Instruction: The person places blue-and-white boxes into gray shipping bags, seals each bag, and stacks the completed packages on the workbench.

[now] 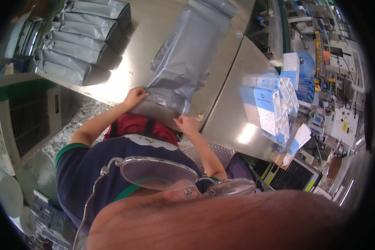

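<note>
**Both hands at the near end of a grey pouch on the steel surface**

A long grey plastic pouch lies flat on the stainless-steel surface, stretching away from the person, with its near end hanging just over the surface's front edge. This pouch serves as the landmark for everything else.

The left hand sits at the pouch's near left corner, fingers curled and pinching the edge of the film. The right hand is at the pouch's near right corner, just below its lower edge, fingers bent and touching the film; whether it actually grips the film cannot be told from this view.

To the far left of the pouch, well apart from it, a row of filled grey bags lies stacked in overlapping order on the same surface. To the right of the pouch, across a seam in the steel, a cluster of blue-and-white cartons stands on the adjoining panel, some of them upright and some leaning. Beyond the cartons, further right of the pouch, packaging machinery with yellow and white parts fills the edge of the view.

Below the pouch, nearest the camera, the person's dark shirt with green trim and a pair of glasses show at the bottom of the view.
</note>
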`<state>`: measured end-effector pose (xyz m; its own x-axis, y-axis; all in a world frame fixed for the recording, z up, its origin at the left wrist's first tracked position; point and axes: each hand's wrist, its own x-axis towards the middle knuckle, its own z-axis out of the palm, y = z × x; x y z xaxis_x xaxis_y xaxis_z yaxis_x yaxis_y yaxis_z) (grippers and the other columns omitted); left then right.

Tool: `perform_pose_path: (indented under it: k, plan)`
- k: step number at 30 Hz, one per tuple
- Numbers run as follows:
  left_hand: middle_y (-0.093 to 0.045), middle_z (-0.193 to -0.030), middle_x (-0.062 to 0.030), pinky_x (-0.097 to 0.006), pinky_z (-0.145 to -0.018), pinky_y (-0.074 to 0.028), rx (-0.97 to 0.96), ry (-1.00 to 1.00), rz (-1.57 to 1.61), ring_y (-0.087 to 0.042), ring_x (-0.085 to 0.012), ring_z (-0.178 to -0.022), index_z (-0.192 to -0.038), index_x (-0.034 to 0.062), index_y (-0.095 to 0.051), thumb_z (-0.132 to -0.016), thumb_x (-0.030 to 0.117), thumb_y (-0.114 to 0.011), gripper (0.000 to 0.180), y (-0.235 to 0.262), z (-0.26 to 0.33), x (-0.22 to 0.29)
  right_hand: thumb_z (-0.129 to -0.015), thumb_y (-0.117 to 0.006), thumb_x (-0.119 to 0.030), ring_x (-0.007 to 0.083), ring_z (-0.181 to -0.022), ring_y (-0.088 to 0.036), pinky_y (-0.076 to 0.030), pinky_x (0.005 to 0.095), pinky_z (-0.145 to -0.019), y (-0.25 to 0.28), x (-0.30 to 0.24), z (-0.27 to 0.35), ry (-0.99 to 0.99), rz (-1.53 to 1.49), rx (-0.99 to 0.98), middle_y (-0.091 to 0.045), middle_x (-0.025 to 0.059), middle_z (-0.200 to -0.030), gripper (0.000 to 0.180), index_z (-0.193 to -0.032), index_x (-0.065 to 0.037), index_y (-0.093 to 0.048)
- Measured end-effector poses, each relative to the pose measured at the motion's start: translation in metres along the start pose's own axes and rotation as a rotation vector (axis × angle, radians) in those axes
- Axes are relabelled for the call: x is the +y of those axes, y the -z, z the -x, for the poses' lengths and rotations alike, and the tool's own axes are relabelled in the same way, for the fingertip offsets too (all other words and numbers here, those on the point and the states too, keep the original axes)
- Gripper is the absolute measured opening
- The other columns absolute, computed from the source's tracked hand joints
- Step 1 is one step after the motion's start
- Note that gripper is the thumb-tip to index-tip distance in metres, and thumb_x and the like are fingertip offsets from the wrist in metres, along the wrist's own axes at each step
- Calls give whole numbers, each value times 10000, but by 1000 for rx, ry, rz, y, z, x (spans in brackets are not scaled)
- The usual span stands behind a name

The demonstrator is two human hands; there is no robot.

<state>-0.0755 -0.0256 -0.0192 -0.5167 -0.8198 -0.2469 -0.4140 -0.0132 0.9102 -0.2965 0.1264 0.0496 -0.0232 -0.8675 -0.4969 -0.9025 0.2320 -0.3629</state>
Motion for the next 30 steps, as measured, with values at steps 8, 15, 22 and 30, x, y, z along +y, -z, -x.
perform_pose_path:
  k: [8,15,22,30]
  plan:
    - [-492,-553,-15,-210,-497,-365,-175,137,316,-439,-72,-518,-640,5,-509,-770,100,-492,162,0,17,-2,-671,-615,-102,126,-496,-423,-354,234,-453,-23,-91,-88,255,-706,532,-419,52,-581,168,-806,-35,-540]
    - [-536,-685,-50,-228,-594,-408,-350,205,424,-496,-115,-626,-786,18,-535,-756,56,-469,81,3,17,-18,-724,-563,-109,94,-525,-406,-345,223,-494,-50,-32,-35,33,-863,604,-440,26,-592,110,-706,-17,-505]
    - [-344,-1214,-88,-394,-911,-268,-96,-852,-1020,-327,-204,-1124,-1036,90,-465,-659,127,-509,381,38,-11,53,-729,-455,-132,272,-799,-524,-409,377,-712,-23,35,89,59,200,-66,-514,127,-930,483,-1190,-87,-318]
    - [-547,-825,-90,-338,-874,-335,-220,-1036,-590,-493,-231,-895,-804,32,-558,-559,29,-559,245,35,-72,47,-657,-557,-137,208,-579,-494,-361,301,-536,29,69,-48,500,201,627,-516,48,-620,172,-809,-58,-553]
